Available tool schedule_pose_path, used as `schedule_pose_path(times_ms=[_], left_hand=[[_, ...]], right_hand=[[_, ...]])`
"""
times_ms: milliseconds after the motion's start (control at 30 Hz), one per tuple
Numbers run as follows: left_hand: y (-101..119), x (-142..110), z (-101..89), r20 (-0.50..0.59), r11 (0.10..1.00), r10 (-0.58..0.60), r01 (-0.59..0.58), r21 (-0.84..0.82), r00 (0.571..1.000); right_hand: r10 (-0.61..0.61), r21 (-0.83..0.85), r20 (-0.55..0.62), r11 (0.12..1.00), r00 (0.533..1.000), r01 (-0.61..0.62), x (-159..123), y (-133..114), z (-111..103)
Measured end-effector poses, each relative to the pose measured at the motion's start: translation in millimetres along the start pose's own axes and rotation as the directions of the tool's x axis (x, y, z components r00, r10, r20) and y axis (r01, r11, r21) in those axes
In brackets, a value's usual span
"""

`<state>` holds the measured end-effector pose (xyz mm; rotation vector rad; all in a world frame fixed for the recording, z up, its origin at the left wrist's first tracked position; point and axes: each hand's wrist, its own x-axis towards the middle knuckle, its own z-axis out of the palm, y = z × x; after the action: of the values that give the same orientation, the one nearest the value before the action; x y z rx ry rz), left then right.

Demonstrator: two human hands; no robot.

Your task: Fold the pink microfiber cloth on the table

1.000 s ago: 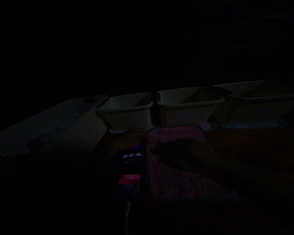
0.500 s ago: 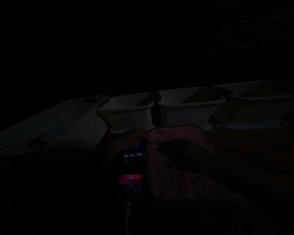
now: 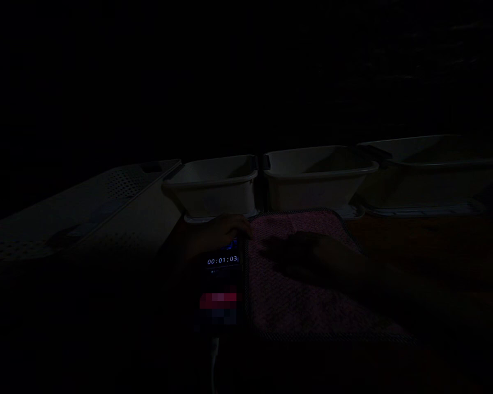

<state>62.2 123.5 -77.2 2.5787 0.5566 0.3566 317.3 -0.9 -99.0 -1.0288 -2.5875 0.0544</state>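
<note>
The scene is very dark. A pink cloth (image 3: 291, 306) with a dark stitched border lies spread on the table. On it rests my right hand (image 3: 299, 251), palm down and flat, with its fingers stretched to the left. At the cloth's upper left edge is my left hand (image 3: 228, 227), its fingers bent and closed over the border; the thumb is lost in shadow. Just below my left hand, beside the cloth, lies a phone (image 3: 222, 276) with a lit timer reading 00:01:03. My left hand hides the phone's top end.
Pale plastic tubs, a left one (image 3: 213, 194), a middle one (image 3: 312, 189) and a right one (image 3: 427, 183), stand in a row behind the cloth. A perforated pale basket (image 3: 148, 213) is at the left, with something indistinct inside. A white cable (image 3: 214, 355) runs from the phone towards me.
My right hand has shifted slightly on the cloth, its fingers closer together. The timer went from 00:01:02 to 00:01:03. My left hand stays in place.
</note>
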Motion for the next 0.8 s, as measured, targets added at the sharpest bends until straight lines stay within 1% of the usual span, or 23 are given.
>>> schedule_pose_path(times_ms=[133, 267, 400, 433, 533, 600, 700, 800], left_hand=[[-0.6, 0.5, 0.5, -0.008, 1.0, 0.009, -0.009, 0.003, 1.0], [4.5, -0.7, -1.6, -0.008, 1.0, 0.002, -0.002, 0.0, 1.0], [10.1, -1.9, -2.6, -0.001, 1.0, -0.012, 0.012, -0.001, 1.0], [11.1, -2.4, -2.3, -0.003, 1.0, -0.019, 0.019, -0.003, 1.0], [12.5, -4.1, -1.0, -0.019, 0.999, -0.031, 0.031, -0.015, 0.999], [11.7, -4.8, -0.3, -0.032, 0.999, -0.026, 0.026, -0.024, 0.999], [7.9, -3.9, -0.2, -0.021, 0.999, -0.024, 0.023, -0.031, 0.999], [4.7, -2.1, -1.1, -0.002, 0.999, -0.017, 0.017, -0.039, 1.0]], right_hand=[[0.022, 0.005, 0.041, 1.0, 0.999, -0.022, 1.8, -4.3, -5.2], [0.061, 0.035, 0.062, 0.997, 0.996, -0.063, 1.9, -10.1, -15.3], [0.188, 0.033, 0.135, 0.98, 0.973, -0.194, 1.3, -13.4, -27.6], [0.204, 0.034, 0.127, 0.977, 0.971, -0.209, 1.3, -12.9, -28.6], [0.166, 0.034, 0.017, 0.985, 0.986, -0.166, 1.4, -6.9, -23.2], [0.125, 0.008, -0.018, 0.992, 0.992, -0.125, 0.9, -0.7, -14.3], [0.08, -0.031, 0.014, 0.996, 0.997, -0.079, -0.9, 7.8, -1.8], [0.079, -0.035, 0.039, 0.996, 0.996, -0.078, -2.2, 11.7, 2.7]])
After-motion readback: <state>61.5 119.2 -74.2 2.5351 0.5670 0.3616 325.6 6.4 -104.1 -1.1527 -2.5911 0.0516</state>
